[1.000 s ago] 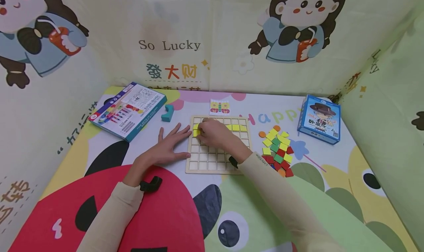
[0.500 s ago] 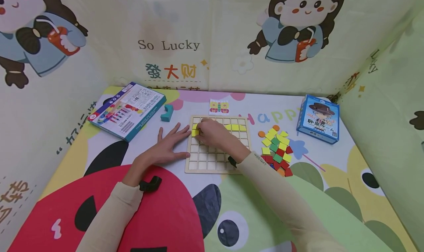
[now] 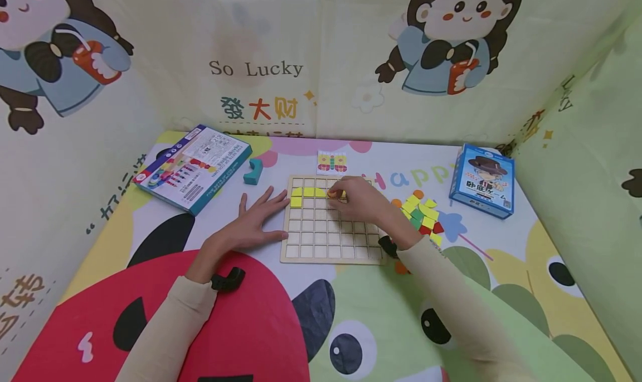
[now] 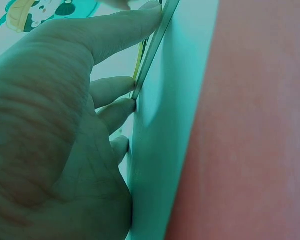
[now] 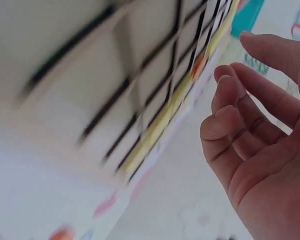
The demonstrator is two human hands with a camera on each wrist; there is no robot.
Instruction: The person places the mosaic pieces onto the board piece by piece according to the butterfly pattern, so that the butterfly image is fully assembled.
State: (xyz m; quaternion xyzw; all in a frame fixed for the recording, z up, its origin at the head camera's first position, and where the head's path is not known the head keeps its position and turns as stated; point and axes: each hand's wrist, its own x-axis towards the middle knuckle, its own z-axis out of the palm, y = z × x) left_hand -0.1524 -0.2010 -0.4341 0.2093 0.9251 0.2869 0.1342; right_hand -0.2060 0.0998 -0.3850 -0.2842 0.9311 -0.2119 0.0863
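Note:
A wooden grid board (image 3: 307, 238) lies flat before me. Yellow tiles (image 3: 308, 192) fill part of its second row, and one more yellow tile (image 3: 296, 202) sits below the leftmost. In the right wrist view an orange piece (image 5: 199, 66) shows among the yellow ones. My right hand (image 3: 362, 201) is over the upper right of the board, covering some of that row; in its wrist view the thumb stands apart from loosely bent fingers, with nothing between them. My left hand (image 3: 253, 221) is spread on the table, fingertips at the board's left edge (image 4: 152, 60).
Loose red, yellow, green and orange pieces (image 3: 426, 214) lie right of the board, partly behind the right forearm. A butterfly pattern card (image 3: 331, 162) is at the back. Around it are a teal block (image 3: 253, 172), a flat game box (image 3: 193, 167) and a blue box (image 3: 482, 180).
My right hand has moved right across the board from its upper left, uncovering yellow tiles there and hiding those farther right. The left hand stays in place.

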